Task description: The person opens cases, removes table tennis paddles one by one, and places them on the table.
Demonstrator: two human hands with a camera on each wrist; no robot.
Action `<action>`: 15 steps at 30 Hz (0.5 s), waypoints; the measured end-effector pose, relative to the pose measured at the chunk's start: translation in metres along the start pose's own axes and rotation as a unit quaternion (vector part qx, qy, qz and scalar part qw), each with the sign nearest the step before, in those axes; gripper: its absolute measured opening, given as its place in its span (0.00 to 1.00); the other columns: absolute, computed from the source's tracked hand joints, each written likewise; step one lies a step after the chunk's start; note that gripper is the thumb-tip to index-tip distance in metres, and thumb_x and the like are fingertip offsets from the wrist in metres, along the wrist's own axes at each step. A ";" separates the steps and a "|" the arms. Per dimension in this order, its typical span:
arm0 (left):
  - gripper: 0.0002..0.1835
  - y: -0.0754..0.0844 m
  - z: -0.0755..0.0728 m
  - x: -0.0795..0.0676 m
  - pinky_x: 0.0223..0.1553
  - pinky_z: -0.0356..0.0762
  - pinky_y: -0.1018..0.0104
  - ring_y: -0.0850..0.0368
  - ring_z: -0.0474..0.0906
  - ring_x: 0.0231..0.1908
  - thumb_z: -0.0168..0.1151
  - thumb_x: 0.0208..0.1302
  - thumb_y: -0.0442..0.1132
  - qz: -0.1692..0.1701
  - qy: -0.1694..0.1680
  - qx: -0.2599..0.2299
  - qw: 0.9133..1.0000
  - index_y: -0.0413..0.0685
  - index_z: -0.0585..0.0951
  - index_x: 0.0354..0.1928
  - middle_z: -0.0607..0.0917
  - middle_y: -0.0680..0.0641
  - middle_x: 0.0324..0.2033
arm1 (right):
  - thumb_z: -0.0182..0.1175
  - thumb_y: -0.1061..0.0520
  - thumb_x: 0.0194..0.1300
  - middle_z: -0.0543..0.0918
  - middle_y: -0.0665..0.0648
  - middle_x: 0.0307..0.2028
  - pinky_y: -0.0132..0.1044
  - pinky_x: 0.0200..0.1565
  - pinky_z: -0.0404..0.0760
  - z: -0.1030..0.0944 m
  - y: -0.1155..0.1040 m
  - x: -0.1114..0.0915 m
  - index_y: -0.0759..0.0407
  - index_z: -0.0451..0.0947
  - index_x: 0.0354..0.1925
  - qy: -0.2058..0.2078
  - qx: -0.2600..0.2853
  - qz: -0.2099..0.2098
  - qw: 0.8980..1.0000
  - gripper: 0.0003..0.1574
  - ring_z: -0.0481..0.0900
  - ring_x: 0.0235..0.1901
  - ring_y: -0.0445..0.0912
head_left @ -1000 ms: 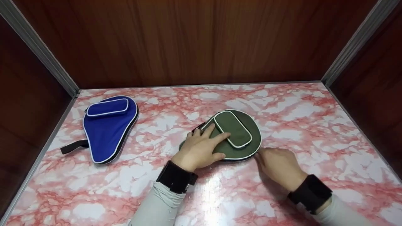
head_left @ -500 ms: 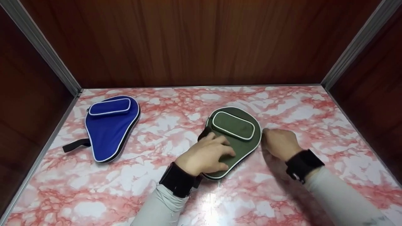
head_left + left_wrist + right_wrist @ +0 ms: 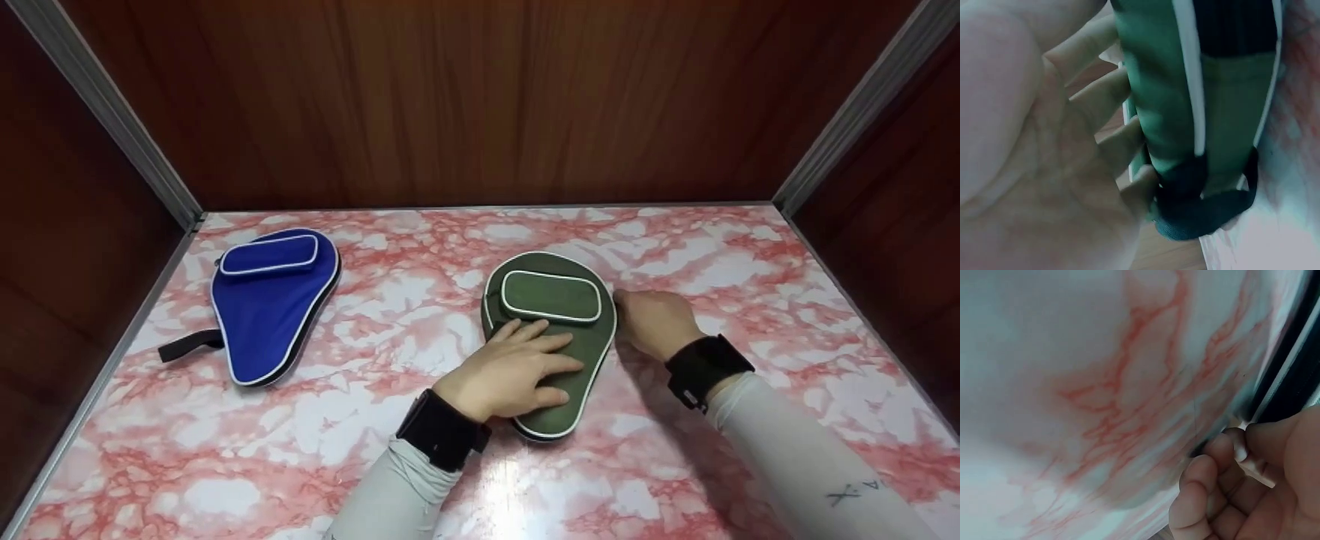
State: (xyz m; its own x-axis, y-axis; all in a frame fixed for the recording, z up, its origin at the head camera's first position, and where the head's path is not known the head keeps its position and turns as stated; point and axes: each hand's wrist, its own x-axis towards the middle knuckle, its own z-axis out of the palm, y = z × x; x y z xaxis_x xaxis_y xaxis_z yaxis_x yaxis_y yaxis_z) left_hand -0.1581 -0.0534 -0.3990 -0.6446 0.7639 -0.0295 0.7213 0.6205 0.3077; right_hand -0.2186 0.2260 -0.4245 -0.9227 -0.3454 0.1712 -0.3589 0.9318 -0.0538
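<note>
A green table tennis bat case (image 3: pixel 589 341) with white piping lies on the table, its narrow end towards me. On its face is a raised rectangular pocket (image 3: pixel 551 297). My left hand (image 3: pixel 510 371) rests flat on the lower half, fingers spread; the left wrist view shows the case's side (image 3: pixel 1235 112) with a dark strip and a black strap (image 3: pixel 1207 214). At the right edge my right hand (image 3: pixel 658 322) pinches the zipper pull, mostly hidden by the fingers. The right wrist view shows thumb and forefinger together beside the dark zipper edge (image 3: pixel 1292 377).
A blue bat case (image 3: pixel 270 315) of the same shape lies at the left, with a black strap (image 3: pixel 187 345) sticking out. The marbled red and white table (image 3: pixel 420 315) is bounded by dark wooden panels (image 3: pixel 480 105) at the back and sides.
The green case has turned counterclockwise, its narrow end swinging from the left to the front. My right hand has moved up along its right edge; my left hand has stayed on it.
</note>
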 end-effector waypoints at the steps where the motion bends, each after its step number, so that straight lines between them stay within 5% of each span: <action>1: 0.27 0.000 0.001 0.001 0.83 0.48 0.40 0.45 0.53 0.85 0.65 0.80 0.56 -0.005 0.001 0.005 1.000 0.68 0.80 0.77 0.68 0.53 0.83 | 0.66 0.62 0.68 0.83 0.63 0.24 0.66 0.31 0.83 0.000 0.000 -0.001 0.59 0.77 0.33 0.003 0.000 -0.003 1.000 0.07 0.86 0.28 0.66; 15: 0.28 0.004 0.002 0.001 0.81 0.51 0.37 0.46 0.56 0.84 0.67 0.78 0.58 -0.007 0.008 0.020 1.000 0.69 0.80 0.77 0.69 0.54 0.83 | 0.64 0.61 0.74 0.80 0.59 0.21 0.61 0.31 0.84 0.000 -0.007 -0.026 0.58 0.77 0.29 0.022 0.002 -0.021 1.000 0.13 0.86 0.27 0.61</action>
State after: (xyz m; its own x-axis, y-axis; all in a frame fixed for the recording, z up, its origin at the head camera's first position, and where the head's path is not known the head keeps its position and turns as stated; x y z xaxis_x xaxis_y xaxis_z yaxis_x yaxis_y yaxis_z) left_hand -0.1551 -0.0496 -0.3994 -0.6579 0.7529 -0.0179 0.7221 0.6375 0.2687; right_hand -0.1920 0.2281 -0.4288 -0.8994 -0.3793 0.2172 -0.3984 0.9158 -0.0502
